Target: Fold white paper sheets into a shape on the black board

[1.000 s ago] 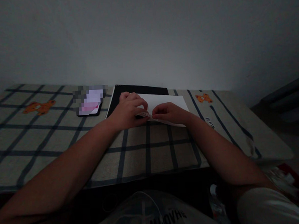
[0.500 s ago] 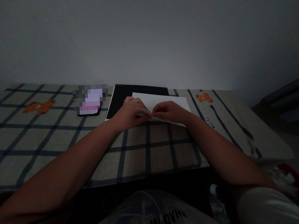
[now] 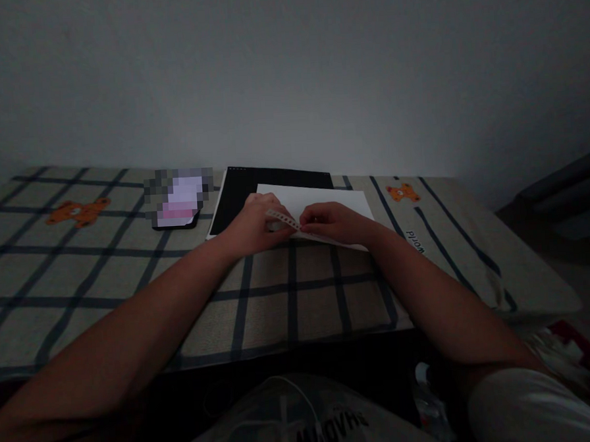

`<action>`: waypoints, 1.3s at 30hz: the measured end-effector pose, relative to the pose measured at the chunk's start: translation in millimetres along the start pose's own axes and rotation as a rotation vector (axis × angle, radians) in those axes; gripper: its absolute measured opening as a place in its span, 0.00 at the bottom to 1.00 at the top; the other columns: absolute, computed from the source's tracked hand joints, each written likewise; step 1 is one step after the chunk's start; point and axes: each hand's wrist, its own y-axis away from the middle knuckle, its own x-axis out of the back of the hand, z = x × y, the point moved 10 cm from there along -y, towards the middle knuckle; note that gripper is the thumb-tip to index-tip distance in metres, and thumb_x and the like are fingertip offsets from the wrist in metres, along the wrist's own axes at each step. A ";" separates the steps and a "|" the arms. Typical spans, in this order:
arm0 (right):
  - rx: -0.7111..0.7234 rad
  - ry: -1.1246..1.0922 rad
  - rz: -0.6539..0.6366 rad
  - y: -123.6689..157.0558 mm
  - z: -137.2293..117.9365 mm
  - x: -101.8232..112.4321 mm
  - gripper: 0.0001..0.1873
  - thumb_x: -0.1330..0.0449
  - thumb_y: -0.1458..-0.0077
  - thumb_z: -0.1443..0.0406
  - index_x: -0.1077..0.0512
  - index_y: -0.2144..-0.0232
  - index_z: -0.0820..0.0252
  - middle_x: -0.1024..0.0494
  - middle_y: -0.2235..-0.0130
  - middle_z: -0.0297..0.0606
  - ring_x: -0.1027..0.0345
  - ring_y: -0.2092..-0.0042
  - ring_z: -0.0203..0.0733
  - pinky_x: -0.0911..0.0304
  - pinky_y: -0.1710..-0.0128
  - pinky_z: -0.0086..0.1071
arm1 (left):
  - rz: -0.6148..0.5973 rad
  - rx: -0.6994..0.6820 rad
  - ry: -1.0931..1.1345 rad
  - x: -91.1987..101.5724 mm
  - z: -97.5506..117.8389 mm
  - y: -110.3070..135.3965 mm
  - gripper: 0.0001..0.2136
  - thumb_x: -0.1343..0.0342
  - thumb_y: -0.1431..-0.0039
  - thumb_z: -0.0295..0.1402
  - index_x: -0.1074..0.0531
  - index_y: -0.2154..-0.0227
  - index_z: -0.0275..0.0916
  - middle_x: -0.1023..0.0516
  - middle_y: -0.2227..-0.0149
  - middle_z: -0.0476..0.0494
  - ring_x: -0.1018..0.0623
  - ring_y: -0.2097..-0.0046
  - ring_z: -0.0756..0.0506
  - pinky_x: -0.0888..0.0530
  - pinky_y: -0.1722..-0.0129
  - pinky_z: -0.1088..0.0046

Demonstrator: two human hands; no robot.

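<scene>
A white sheet of paper (image 3: 323, 198) lies partly over a black notebook (image 3: 239, 191) on the table. A narrow strip with a row of holes (image 3: 283, 217) rises from the sheet's near edge and slants up to the left, across my left hand (image 3: 260, 224). That hand is closed on the paper, thumb toward the strip's lower end. Opposite it, my right hand (image 3: 337, 222) pinches the holed edge, fingertips almost meeting the left thumb. Where exactly each fingertip grips is hard to see in the dim light.
A phone (image 3: 179, 200) with a lit, blurred screen lies left of the notebook. Beneath is a checked tablecloth (image 3: 270, 314) printed with bears. A wall (image 3: 288, 83) rises behind the table. A clear plastic bottle (image 3: 427, 399) is below the table's near edge, at right.
The holed strip stands out farther to the left, with more of its holes showing over my left hand. The sheet has shifted slightly left. Both hands stay nearly in place.
</scene>
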 end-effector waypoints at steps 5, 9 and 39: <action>-0.071 -0.076 -0.025 1.9 6.4 0.9 0.15 0.40 0.46 0.56 0.25 0.64 0.62 0.22 0.64 0.38 0.31 0.62 0.40 0.39 0.60 0.34 | 0.021 0.008 -0.021 2.9 -1.2 -0.2 0.08 0.43 0.44 0.39 0.21 0.67 0.43 0.21 0.65 0.46 0.26 0.59 0.43 0.39 0.54 0.60; -0.142 -0.093 -0.027 3.4 12.7 0.7 0.16 0.39 0.47 0.55 0.24 0.64 0.62 0.22 0.65 0.38 0.32 0.64 0.39 0.38 0.61 0.33 | 0.000 0.025 -0.029 1.8 0.1 -0.1 0.09 0.43 0.45 0.39 0.21 0.66 0.44 0.21 0.65 0.46 0.26 0.58 0.43 0.39 0.53 0.60; -0.090 -0.098 -0.037 2.4 14.2 1.7 0.15 0.39 0.47 0.55 0.24 0.66 0.61 0.21 0.66 0.37 0.31 0.63 0.39 0.38 0.58 0.35 | 0.043 -0.012 -0.034 5.4 7.0 1.2 0.08 0.42 0.44 0.39 0.22 0.65 0.45 0.20 0.64 0.47 0.25 0.58 0.43 0.40 0.52 0.60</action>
